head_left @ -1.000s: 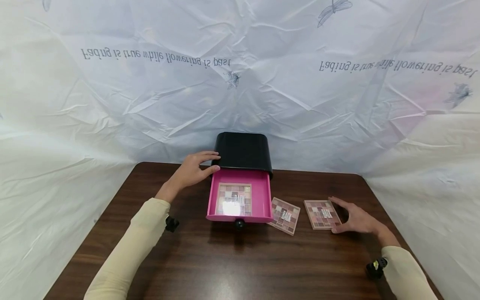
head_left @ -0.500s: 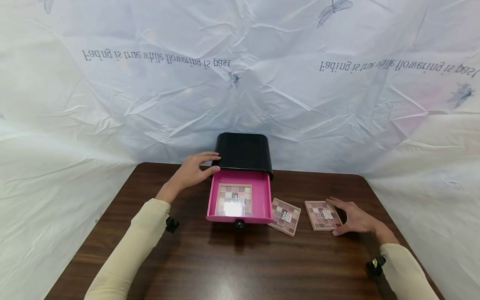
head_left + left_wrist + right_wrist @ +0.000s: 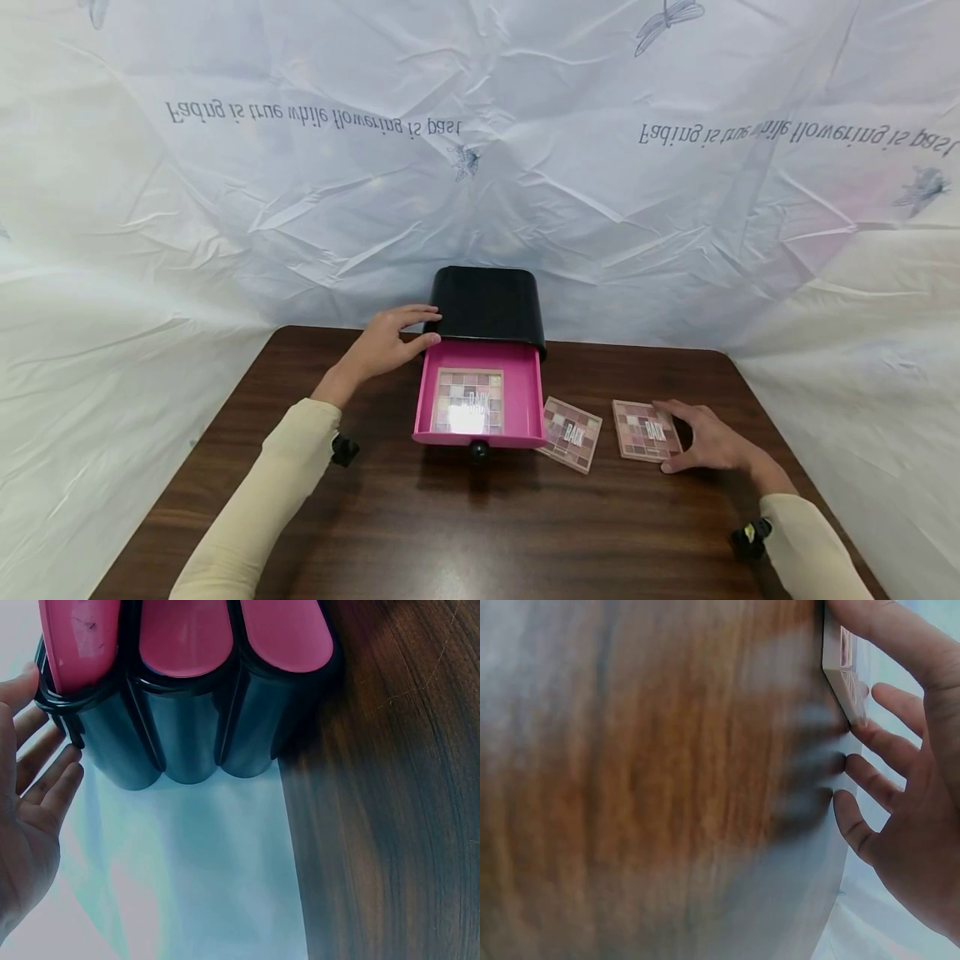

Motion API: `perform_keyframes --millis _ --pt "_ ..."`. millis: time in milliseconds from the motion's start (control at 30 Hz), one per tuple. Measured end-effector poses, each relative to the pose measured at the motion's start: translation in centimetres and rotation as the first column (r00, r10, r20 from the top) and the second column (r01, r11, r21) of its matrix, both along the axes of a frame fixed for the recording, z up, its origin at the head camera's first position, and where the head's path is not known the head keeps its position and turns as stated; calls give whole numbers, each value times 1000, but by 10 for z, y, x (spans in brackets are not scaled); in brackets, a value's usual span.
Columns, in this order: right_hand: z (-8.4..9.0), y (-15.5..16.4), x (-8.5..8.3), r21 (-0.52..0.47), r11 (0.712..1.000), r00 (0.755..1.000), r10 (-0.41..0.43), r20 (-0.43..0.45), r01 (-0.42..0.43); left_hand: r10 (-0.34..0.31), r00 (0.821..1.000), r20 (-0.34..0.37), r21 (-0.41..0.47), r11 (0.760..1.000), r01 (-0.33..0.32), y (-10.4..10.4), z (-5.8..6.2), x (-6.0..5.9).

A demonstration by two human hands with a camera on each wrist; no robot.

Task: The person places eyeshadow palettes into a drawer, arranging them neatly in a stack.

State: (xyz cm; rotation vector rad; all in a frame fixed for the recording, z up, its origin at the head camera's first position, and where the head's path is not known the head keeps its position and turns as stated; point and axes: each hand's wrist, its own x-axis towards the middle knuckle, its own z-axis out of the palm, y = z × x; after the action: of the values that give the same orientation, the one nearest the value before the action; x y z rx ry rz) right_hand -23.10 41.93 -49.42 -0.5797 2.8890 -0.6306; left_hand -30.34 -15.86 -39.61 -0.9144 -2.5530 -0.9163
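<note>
Nearest on the dark wood tabletop [image 3: 450, 533], the right hand [image 3: 712, 443] lies with its fingers [image 3: 885, 746] spread and loosely bent against the right edge of an eyeshadow palette [image 3: 645, 430], touching it without lifting it. A second palette [image 3: 572, 432] lies just beside the open pink drawer [image 3: 525, 392], which holds a third palette [image 3: 468, 400]. Farther back, the left hand [image 3: 384, 343] rests with nearly straight fingers [image 3: 52, 776] against the left side of the black storage box [image 3: 487, 304].

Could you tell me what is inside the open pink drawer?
One eyeshadow palette lies flat in the pink drawer, toward its left side. Glare hides some pans; anything beneath the palette cannot be seen.
</note>
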Motion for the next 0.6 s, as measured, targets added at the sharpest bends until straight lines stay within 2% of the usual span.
perform_keyframes --millis 233,467,600 --pt "-1 -3 4 40 998 999 -38 -5 38 4 1000 1 -5 1000 -4 0 1 1" --pt "-3 1 7 0 999 998 37 -52 -37 5 1000 9 6 1000 -5 1 0 1" --pt "-2 3 7 -11 998 998 54 -43 -55 10 1000 14 4 1000 -10 1 -1 1"
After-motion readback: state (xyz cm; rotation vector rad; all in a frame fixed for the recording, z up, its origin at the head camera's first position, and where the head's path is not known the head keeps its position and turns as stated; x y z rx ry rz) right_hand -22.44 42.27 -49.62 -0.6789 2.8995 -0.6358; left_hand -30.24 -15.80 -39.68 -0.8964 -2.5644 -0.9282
